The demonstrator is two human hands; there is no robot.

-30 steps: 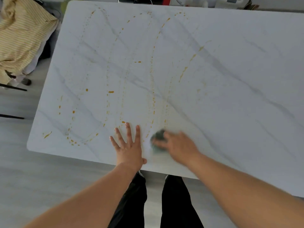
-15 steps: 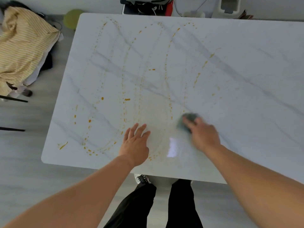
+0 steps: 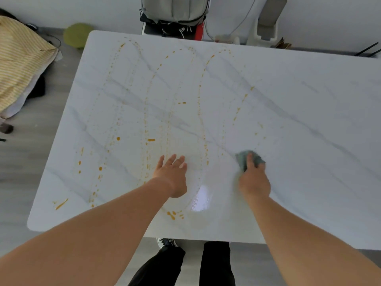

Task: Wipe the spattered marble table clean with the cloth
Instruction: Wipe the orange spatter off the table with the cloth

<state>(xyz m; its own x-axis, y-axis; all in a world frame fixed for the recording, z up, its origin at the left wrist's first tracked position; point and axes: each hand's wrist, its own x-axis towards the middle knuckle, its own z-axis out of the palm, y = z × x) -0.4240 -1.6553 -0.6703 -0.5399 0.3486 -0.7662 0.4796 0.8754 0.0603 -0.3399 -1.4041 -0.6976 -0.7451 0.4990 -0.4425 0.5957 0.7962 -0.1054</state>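
Note:
The white marble table (image 3: 309, 112) carries loops of orange spatter (image 3: 151, 139) over its left and middle parts. My right hand (image 3: 254, 182) holds a small bunched grey-green cloth (image 3: 241, 159) against the marble, right of the spatter. One finger lies straight on top of the cloth and the other fingers curl at its right side. My left hand (image 3: 172, 176) rests on the table with its fingers straight, among the drips near the front edge. A wet glossy patch (image 3: 201, 199) shows between my hands.
A grey backpack (image 3: 175, 9) on a chair stands beyond the far edge. A yellow striped fabric (image 3: 18, 65) lies on the floor at left, beside a green cushion (image 3: 76, 35). A white device (image 3: 266, 27) stands at the back right. My legs (image 3: 216, 263) are at the near edge.
My right hand has swept the cloth from beside my left hand to the right and further onto the table. My left hand's fingers have closed together. The view has tilted up.

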